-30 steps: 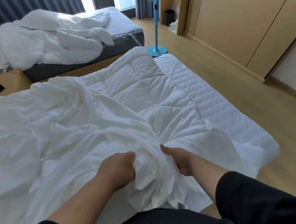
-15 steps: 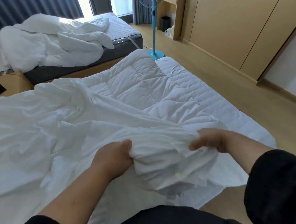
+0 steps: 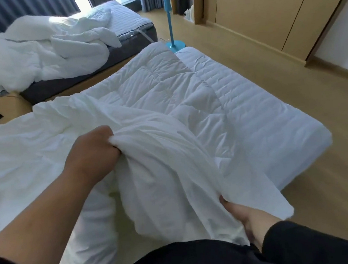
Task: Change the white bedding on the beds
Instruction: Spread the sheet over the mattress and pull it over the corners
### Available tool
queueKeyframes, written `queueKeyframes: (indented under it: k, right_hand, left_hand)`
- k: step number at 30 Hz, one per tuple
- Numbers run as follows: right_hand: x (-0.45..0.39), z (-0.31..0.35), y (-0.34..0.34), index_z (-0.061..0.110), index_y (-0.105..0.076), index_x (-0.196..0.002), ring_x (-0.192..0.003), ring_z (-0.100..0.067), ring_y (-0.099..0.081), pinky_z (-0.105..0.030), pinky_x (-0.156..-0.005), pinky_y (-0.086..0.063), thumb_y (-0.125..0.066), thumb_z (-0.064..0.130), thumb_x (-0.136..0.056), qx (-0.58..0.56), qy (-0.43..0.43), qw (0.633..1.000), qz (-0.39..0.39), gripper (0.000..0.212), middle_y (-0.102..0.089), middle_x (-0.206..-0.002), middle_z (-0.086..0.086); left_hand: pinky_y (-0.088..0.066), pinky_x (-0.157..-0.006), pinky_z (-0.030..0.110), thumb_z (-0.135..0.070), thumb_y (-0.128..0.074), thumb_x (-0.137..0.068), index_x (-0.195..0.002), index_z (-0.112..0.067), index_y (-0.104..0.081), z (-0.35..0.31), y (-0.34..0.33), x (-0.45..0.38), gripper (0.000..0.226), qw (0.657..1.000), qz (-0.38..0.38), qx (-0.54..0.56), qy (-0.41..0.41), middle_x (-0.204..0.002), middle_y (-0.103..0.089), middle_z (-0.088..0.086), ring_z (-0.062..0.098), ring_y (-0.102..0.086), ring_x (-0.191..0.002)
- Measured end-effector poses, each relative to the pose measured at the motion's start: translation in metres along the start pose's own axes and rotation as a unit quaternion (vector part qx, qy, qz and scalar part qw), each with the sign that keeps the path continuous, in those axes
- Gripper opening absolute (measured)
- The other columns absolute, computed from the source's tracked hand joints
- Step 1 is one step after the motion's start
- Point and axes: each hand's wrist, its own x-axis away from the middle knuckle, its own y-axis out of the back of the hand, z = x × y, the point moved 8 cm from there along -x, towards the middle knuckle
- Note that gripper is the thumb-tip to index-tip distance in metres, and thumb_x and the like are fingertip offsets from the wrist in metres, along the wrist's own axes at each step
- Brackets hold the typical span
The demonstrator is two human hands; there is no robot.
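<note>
Near bed: crumpled white cotton duvet cover (image 3: 162,176) bunched at six o'clock, over quilted white duvet (image 3: 153,86). Left hand (image 3: 89,153) fist-clenched on its fold; right hand (image 3: 248,216) grips its lower edge, fingers hidden under cloth.

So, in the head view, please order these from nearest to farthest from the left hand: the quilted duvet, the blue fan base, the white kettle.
From the left hand:
1. Quilted duvet, just ahead on the near bed.
2. Blue fan base, on the floor past the bed's far end.
3. White kettle, farther back, low in the wooden alcove.
</note>
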Motion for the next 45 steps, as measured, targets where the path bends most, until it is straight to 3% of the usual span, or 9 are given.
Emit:
queueKeyframes:
  k: [7, 12, 15, 22, 28, 33, 38, 42, 45]
  right_hand:
    - [-0.027, 0.011, -0.038, -0.001, -0.071, -0.116, -0.117, -0.041, -0.062, -0.052, -0.106, -0.046, -0.08, 0.051, -0.08, -0.287, 0.02, 0.951, 0.109, 0.064, -0.068, -0.122, -0.025]
    - [-0.036, 0.092, 0.068, 0.011, -0.071, -0.118, -0.091, -0.036, -0.074, -0.052, -0.077, -0.06, -0.094, 0.022, -0.034, -0.385, 0.285, 0.874, -0.087, 0.088, -0.075, -0.109, -0.013]
    - [0.067, 0.128, 0.091, 0.007, -0.07, -0.115, -0.088, -0.03, -0.074, -0.044, -0.075, -0.062, -0.078, 0.011, -0.068, -0.325, 0.4, 0.841, -0.164, 0.048, -0.076, -0.105, -0.01]
    - [0.155, 0.162, 0.086, 0.004, -0.073, -0.104, -0.087, -0.033, -0.075, -0.053, -0.076, -0.061, -0.073, 0.021, -0.074, -0.135, 0.446, 0.865, -0.186, 0.035, -0.077, -0.099, -0.013]
    - [0.182, 0.199, 0.051, 0.009, -0.069, -0.113, -0.093, -0.03, -0.073, -0.049, -0.087, -0.06, -0.074, 0.026, -0.081, -0.045, 0.448, 0.884, -0.125, 0.037, -0.076, -0.104, -0.009]
    - [0.184, 0.238, 0.04, 0.012, -0.069, -0.104, -0.097, -0.028, -0.072, -0.044, -0.088, -0.058, -0.07, 0.027, -0.084, 0.069, 0.432, 0.898, -0.05, 0.025, -0.075, -0.101, -0.008]
    - [0.179, 0.279, 0.068, 0.018, -0.061, -0.09, -0.096, -0.024, -0.07, -0.04, -0.086, -0.058, -0.067, 0.02, -0.09, 0.101, 0.419, 0.902, 0.015, 0.006, -0.072, -0.097, -0.005]
    - [0.169, 0.31, 0.081, 0.019, -0.06, -0.092, -0.097, -0.022, -0.068, -0.04, -0.09, -0.056, -0.067, 0.028, -0.089, 0.157, 0.413, 0.897, 0.017, 0.012, -0.069, -0.102, -0.004]
    - [0.163, 0.321, 0.079, 0.017, -0.061, -0.118, -0.102, -0.021, -0.066, -0.041, -0.091, -0.057, -0.069, 0.048, -0.078, 0.237, 0.411, 0.88, 0.0, 0.051, -0.068, -0.112, -0.001]
  left_hand:
    - [-0.033, -0.054, 0.03, -0.007, -0.061, -0.082, -0.072, -0.015, -0.051, -0.014, -0.007, 0.006, 0.016, 0.999, -0.014, 0.015, 0.025, -0.07, -0.056, 0.005, 0.019, -0.048, -0.065]
    - [-0.031, -0.054, 0.033, -0.018, -0.065, -0.085, -0.073, -0.014, -0.05, 0.005, -0.019, 0.015, 0.019, 0.999, 0.033, -0.01, 0.022, -0.07, -0.056, 0.006, 0.021, -0.049, -0.065]
    - [-0.032, -0.055, 0.035, -0.024, -0.062, -0.087, -0.078, -0.015, -0.045, 0.02, -0.037, 0.016, 0.021, 0.998, 0.054, -0.034, 0.019, -0.071, -0.054, 0.003, 0.017, -0.045, -0.062]
    - [-0.048, -0.075, 0.044, -0.019, -0.058, -0.085, -0.097, -0.011, -0.049, 0.0, -0.084, 0.02, 0.017, 0.994, 0.082, 0.028, 0.064, -0.099, -0.058, 0.011, 0.035, -0.054, -0.088]
    - [-0.012, -0.123, 0.043, -0.062, -0.042, -0.071, -0.15, -0.02, -0.035, -0.113, -0.116, 0.048, 0.09, 0.98, 0.129, -0.042, -0.144, -0.153, -0.039, 0.002, 0.026, -0.03, -0.144]
    - [-0.01, -0.124, 0.039, -0.083, -0.041, -0.059, -0.158, -0.024, -0.016, -0.196, -0.163, 0.021, 0.118, 0.976, 0.143, -0.023, -0.162, -0.162, -0.023, -0.001, 0.022, -0.023, -0.148]
    - [-0.046, -0.091, 0.034, -0.075, -0.031, -0.064, -0.123, -0.025, -0.054, -0.229, -0.183, -0.038, 0.081, 0.986, 0.143, -0.009, -0.081, -0.128, -0.061, -0.001, 0.023, -0.059, -0.116]
    - [-0.046, -0.091, 0.03, -0.076, -0.038, -0.074, -0.117, -0.029, -0.061, -0.25, -0.182, -0.058, 0.068, 0.988, 0.136, 0.012, -0.066, -0.121, -0.067, -0.006, 0.018, -0.063, -0.112]
    - [-0.046, -0.092, 0.029, -0.081, -0.04, -0.069, -0.108, -0.041, -0.062, -0.249, -0.17, -0.062, 0.06, 0.987, 0.154, 0.03, -0.033, -0.118, -0.068, -0.011, 0.016, -0.062, -0.112]
